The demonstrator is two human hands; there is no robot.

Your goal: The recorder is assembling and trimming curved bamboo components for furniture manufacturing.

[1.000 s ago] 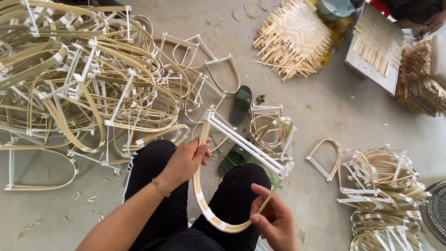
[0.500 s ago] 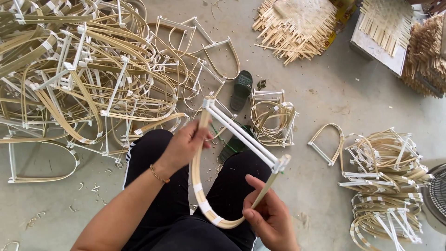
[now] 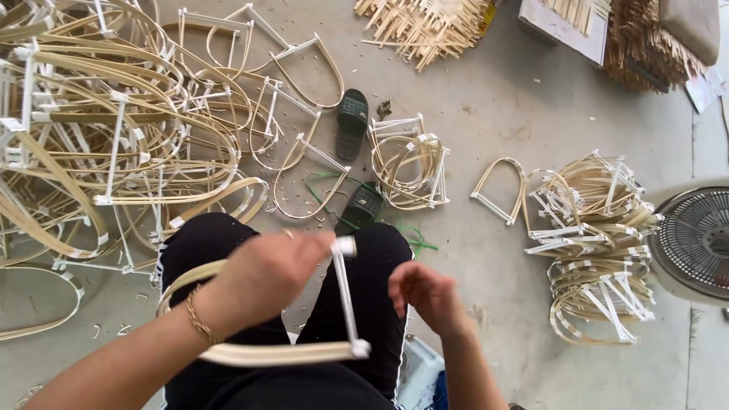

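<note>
Large heap of bent frames (image 3: 114, 129) far left on floor. Left hand (image 3: 262, 277) gripping bamboo hoop frame (image 3: 281, 353) at top of white bar, over lap. Right hand (image 3: 425, 296) just right of frame, fingers curled, holding nothing visible. Smaller frame stack (image 3: 600, 243) right.

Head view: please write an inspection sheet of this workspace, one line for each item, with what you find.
Surface: grey concrete floor, scattered with small chips.
Job's things: bent bamboo strip frame with a white bar, held over the lap.
Clutter: big heap of finished frames on the left; smaller stack on the right; coil bundle; two dark sandals; splint pile at top.
Grippers: left hand grips the frame at the bar's top end; right hand is close beside the bar, empty as far as visible.
Cables: nothing seen.
Surroundings: floor fan at right edge.
</note>
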